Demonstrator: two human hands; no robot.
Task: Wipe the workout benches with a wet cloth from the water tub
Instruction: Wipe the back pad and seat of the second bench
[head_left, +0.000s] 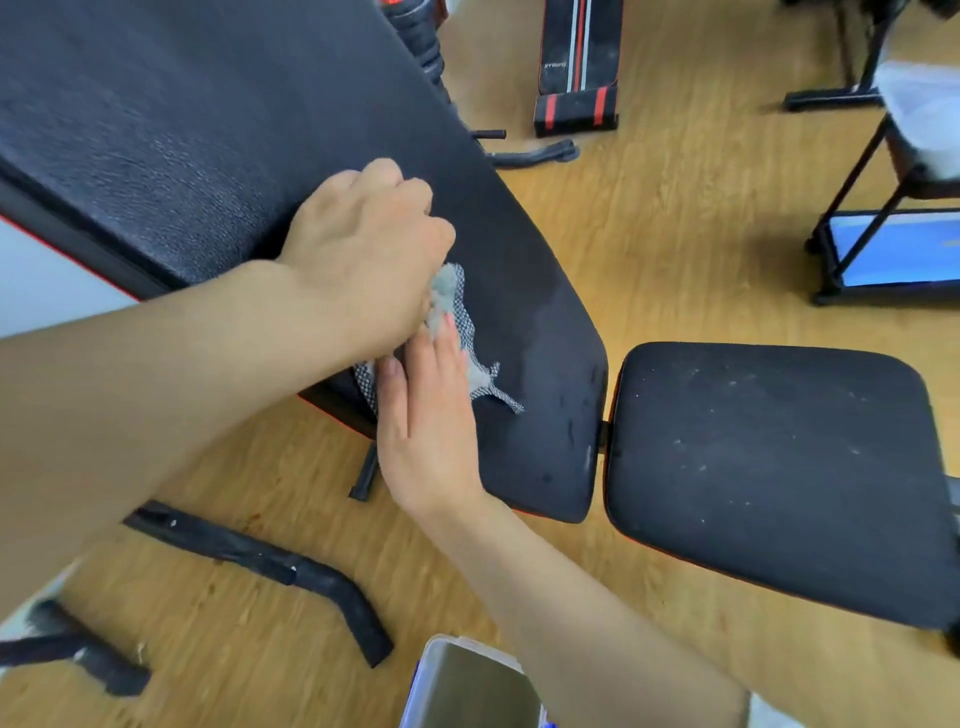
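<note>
While left hand (363, 249) fists the cloth (457, 332), hiding most; right hand (431, 415) flat-fingered on it; tub (467, 686) cropped at 6 o'clock.

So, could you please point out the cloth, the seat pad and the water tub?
cloth (470, 340): head view, its mesh part beside the fingers.
seat pad (769, 467): head view, middle of its dusty top.
water tub (467, 686): head view, its inside.

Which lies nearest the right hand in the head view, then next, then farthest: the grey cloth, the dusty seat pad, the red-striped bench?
1. Grey cloth, under the right hand.
2. Dusty seat pad, to its right.
3. Red-striped bench, far across the floor.
</note>
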